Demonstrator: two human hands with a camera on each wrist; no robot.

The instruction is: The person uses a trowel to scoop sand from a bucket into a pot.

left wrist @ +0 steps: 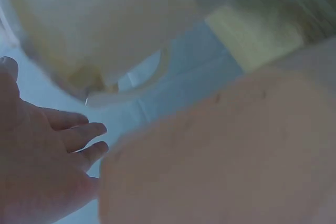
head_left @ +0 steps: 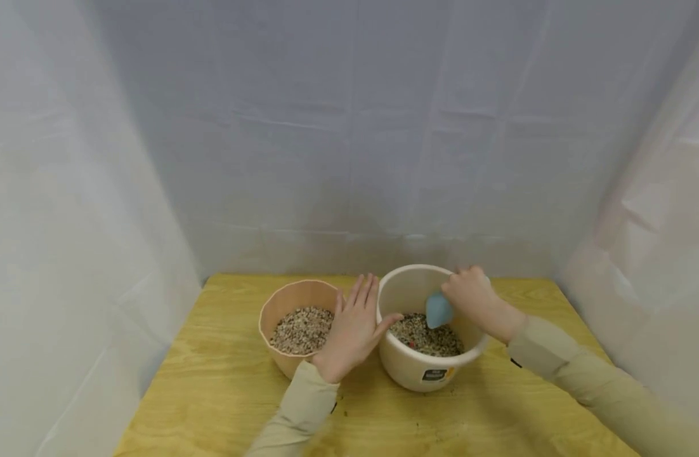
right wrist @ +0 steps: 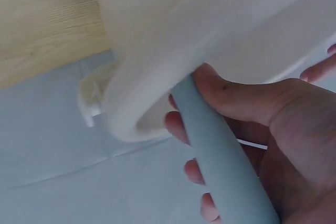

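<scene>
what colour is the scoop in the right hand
Light blue plastic scoop, clearest in the head view; its handle fills the right wrist view.

We find only one label: a small dark sticker (head_left: 435, 374) with a touch of orange on the outer wall of the white bowl (head_left: 409, 371), on the side facing us. Its print is too small and blurred for us to read any word, brand or number. We see no other writing or signs in the head view, and none in either wrist view.
</scene>
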